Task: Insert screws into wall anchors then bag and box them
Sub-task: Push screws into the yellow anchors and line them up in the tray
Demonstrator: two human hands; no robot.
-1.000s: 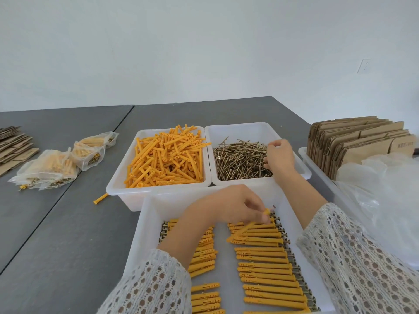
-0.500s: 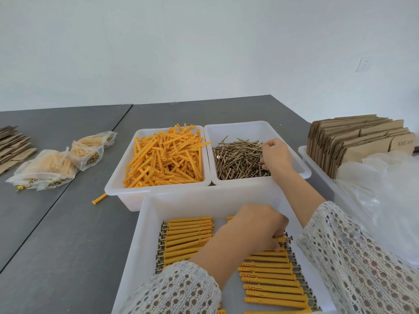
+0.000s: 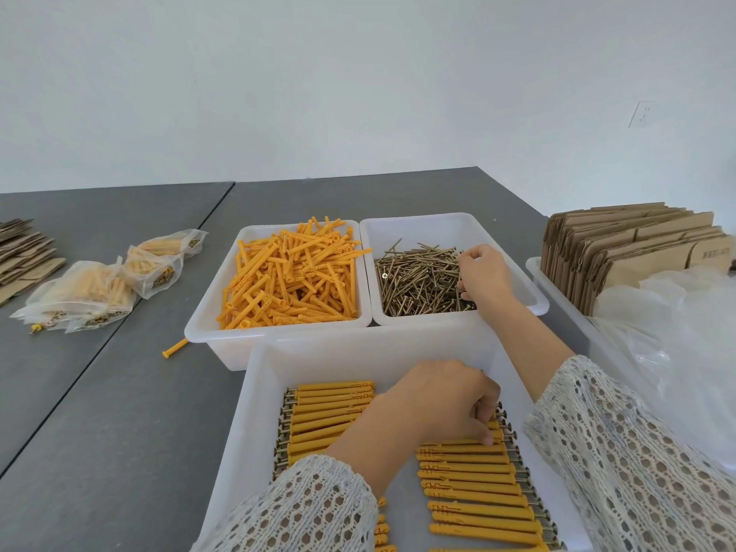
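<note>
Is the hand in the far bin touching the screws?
Touching. The head view shows the right hand with fingertips curled down into the screws.

The loose anchors [image 3: 288, 274] are orange-yellow and the screws [image 3: 418, 280] a dull brass, each heap in a translucent white bin [image 3: 450, 229]. The table [image 3: 119, 392] is dark grey, the wall [image 3: 358, 73] pale grey-white, and the flat cartons [image 3: 637, 245] plain brown. The sleeves [image 3: 637, 452] are white openwork with a honeycomb pattern.

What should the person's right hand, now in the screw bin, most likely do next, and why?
Probably lift one screw out. The right hand has its fingers down among the loose screws, while the left hand sets a finished anchor in the row, so a fresh screw seems needed next.
</note>
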